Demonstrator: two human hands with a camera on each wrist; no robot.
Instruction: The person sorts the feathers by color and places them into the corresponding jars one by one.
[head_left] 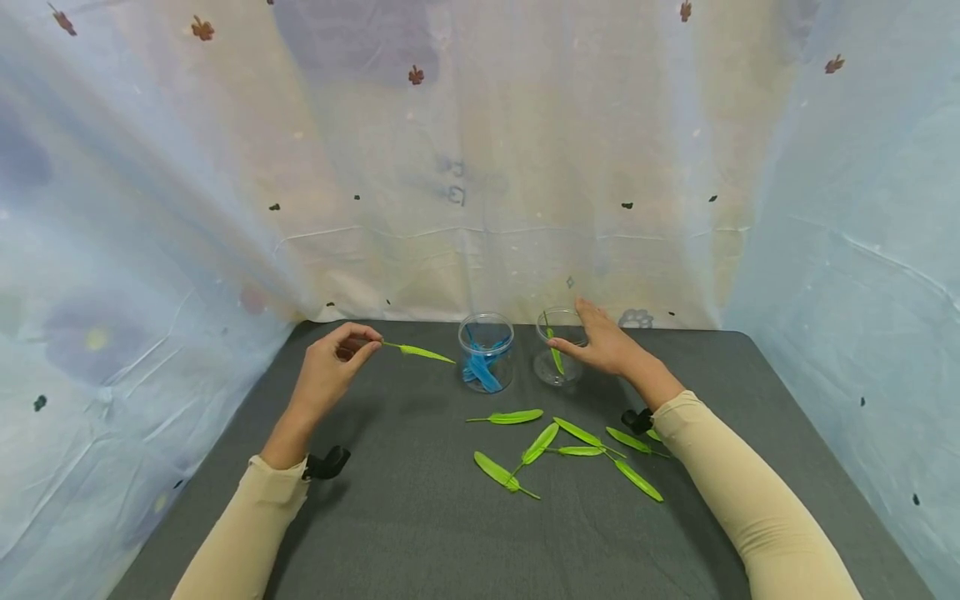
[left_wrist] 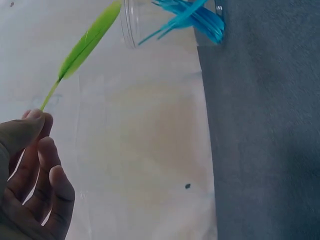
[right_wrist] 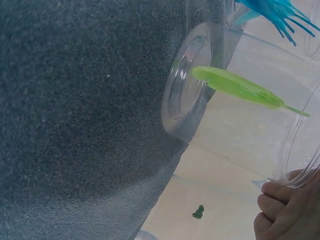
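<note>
Between thumb and fingertips my left hand (head_left: 330,371) pinches the quill of a green feather (head_left: 424,353), whose vane points right toward the jars. In the left wrist view that feather (left_wrist: 89,42) slants upward. My right hand (head_left: 606,343) holds a clear jar (head_left: 544,369) near its rim, thumb in front and fingers at the far side. One green feather (right_wrist: 240,89) stands inside this jar, quill end toward the mouth. Just left is a second clear jar (head_left: 486,317) with several blue feathers (head_left: 482,372) in it.
Several loose green feathers (head_left: 517,417) lie on the dark grey table (head_left: 420,517) in front of the jars, some crossing each other. Another (head_left: 654,435) is partly hidden by the right forearm. A patterned curtain (head_left: 525,167) hangs behind the table and along both sides.
</note>
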